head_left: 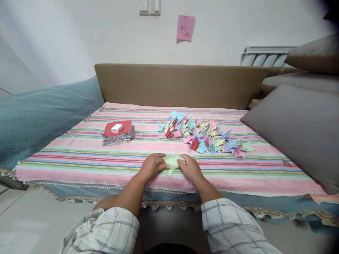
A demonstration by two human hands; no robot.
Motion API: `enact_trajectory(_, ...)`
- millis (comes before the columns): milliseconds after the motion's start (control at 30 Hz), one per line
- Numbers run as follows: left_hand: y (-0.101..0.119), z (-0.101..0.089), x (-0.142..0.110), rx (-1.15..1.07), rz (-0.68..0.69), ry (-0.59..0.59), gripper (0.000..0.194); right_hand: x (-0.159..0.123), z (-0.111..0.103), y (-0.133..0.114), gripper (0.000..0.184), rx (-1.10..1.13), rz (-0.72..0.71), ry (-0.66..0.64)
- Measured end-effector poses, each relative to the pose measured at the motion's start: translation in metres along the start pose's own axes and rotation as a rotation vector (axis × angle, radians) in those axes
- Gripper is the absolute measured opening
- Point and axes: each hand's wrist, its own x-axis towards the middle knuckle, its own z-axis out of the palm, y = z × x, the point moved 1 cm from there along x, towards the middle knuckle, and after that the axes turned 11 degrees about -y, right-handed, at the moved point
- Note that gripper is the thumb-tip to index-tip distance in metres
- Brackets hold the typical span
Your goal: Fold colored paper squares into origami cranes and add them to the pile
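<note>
Striped cloth spreads before us, and near its front edge our left hand and right hand pinch opposite sides of green paper, which we judge light, easily creased, best held by its edges.

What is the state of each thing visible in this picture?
Pale green paper, partly folded, held at both sides
Left hand, gripping the paper's left side
Right hand, gripping the paper's right side
Paper cranes, folded, in a loose heap
Stack of colored paper, piled, red sheet on top
Small white block, lying on the stack
Pink note, stuck up, handwritten on
Striped cloth, spread out
Large gray cushion, tilted
</note>
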Motion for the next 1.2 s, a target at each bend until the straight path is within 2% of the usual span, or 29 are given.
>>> enact_trajectory(200,0.002,-0.003,-0.001,0.101,0.025,0.002,0.014,0.000,0.000,0.000,0.026,-0.027,-0.009,0.016)
enact_trajectory(400,0.010,0.001,-0.002,0.075,-0.031,0.092,0.019,-0.002,0.001,-0.004,0.027,-0.063,-0.006,0.017)
enact_trajectory(467,0.012,0.003,-0.002,0.094,-0.068,0.099,0.030,-0.004,0.001,-0.005,0.028,-0.068,-0.008,0.016)
enact_trajectory(567,0.013,0.006,-0.002,0.173,-0.050,0.081,0.043,-0.007,0.000,-0.005,0.034,-0.041,-0.067,0.017)
enact_trajectory(700,0.011,0.006,-0.002,0.236,-0.027,0.085,0.042,-0.008,0.000,0.001,0.046,0.148,-0.204,0.030)
enact_trajectory(800,0.010,0.007,-0.002,0.221,-0.004,0.104,0.033,-0.006,0.000,0.009,0.045,0.370,-0.205,0.015)
enact_trajectory(867,0.010,0.008,-0.002,0.207,0.018,0.112,0.029,-0.004,0.000,0.012,0.037,0.418,-0.186,-0.007)
enact_trajectory(967,0.011,0.009,-0.002,0.214,0.021,0.121,0.029,-0.003,0.000,0.012,0.028,0.288,-0.166,-0.030)
enact_trajectory(1100,0.011,0.011,-0.003,0.257,-0.008,0.115,0.041,-0.005,0.005,0.007,0.022,0.002,-0.226,-0.028)
enact_trajectory(1200,0.010,0.013,-0.003,0.285,0.001,0.100,0.046,-0.006,0.010,0.006,0.021,-0.124,-0.214,0.000)
